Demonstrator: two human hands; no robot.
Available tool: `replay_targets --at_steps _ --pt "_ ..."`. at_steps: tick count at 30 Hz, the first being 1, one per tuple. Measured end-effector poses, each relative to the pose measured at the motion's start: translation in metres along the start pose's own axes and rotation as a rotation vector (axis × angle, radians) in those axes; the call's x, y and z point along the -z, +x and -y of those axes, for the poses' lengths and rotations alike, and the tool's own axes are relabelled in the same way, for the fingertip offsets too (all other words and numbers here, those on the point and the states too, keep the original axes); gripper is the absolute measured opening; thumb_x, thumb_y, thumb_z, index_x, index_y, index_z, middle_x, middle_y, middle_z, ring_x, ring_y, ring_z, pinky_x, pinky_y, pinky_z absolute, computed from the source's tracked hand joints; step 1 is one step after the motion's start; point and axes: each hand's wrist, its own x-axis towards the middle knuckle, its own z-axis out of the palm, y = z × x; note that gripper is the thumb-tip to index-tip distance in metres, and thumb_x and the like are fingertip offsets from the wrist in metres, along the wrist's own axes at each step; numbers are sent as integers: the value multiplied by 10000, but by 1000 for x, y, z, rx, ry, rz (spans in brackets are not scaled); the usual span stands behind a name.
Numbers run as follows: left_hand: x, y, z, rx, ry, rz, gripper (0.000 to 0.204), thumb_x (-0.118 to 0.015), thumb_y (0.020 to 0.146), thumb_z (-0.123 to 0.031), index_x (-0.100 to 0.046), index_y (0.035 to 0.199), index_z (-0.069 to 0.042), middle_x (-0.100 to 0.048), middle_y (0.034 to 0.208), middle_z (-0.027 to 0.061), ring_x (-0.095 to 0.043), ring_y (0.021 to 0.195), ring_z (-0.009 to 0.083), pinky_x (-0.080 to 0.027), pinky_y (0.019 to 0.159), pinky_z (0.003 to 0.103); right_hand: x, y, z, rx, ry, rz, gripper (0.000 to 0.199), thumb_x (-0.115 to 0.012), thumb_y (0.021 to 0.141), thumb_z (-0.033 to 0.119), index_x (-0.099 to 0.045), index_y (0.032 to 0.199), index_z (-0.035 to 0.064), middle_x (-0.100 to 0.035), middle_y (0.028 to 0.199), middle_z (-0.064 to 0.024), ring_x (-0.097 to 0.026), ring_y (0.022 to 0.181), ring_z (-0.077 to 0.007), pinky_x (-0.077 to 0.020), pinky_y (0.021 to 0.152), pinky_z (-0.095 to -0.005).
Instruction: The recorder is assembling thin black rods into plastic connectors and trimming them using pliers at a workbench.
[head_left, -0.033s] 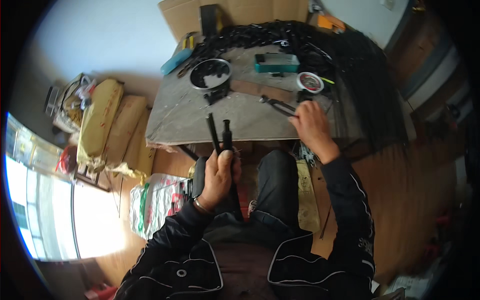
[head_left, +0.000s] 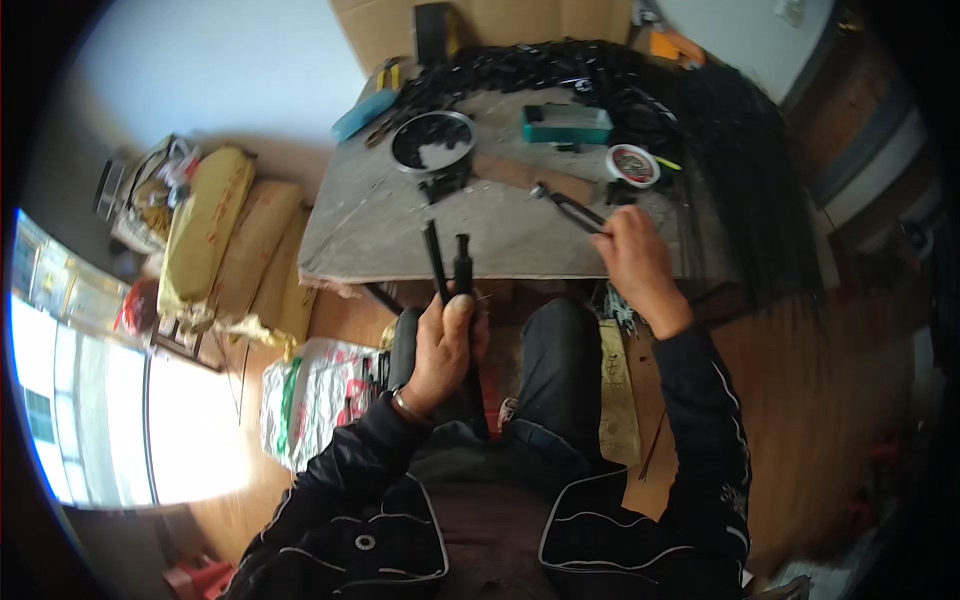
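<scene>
My left hand [head_left: 445, 345] is closed around a few slim black rods [head_left: 434, 255], held upright above my lap. Among them stands a thicker black piece with a narrowed neck and small cap [head_left: 463, 262]. The lower part of the bundle hangs below my fist, dark against my trousers. Over the front edge of the table, my right hand [head_left: 640, 255] grips a pair of pliers [head_left: 572, 210] by the handles. Their metal head points to the far left, near a flat brown strip [head_left: 535, 178] on the tabletop. The jaws are too small to read clearly.
On the grey table [head_left: 345, 235] are a round bowl [head_left: 472, 150] of black pieces, a teal tray [head_left: 570, 133] and a round white tub [head_left: 632, 183]. Black parts [head_left: 520, 65] pile along the back. Long black strands [head_left: 760, 200] drape over the right side. Sacks [head_left: 220, 220] lie left.
The whole view has shifted slightly, so the table and both hands appear a little further right. Both grips are unchanged.
</scene>
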Motion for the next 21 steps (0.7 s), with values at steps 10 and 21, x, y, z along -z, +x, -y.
replay_targets --at_steps 10,21 --pt "-1 8 1 -12 23 -24 410 -448 995 -451 -513 958 -48 -503 678 -2 -457 494 80 -379 428 227 37 -67 98 -266 425 199 292 -669 756 -38 -460 931 67 -543 887 -80 -556 805 -209 -433 727 -357" --pt "-1 2 0 -21 -2 -37 408 -451 992 -458 -499 1000 -53 -505 680 6 -446 463 72 -365 408 221 44 -62 106 -47 58 38 424 -717 643 -62 -456 937 97 -522 1029 -76 -506 967 -289 -373 868 -416"
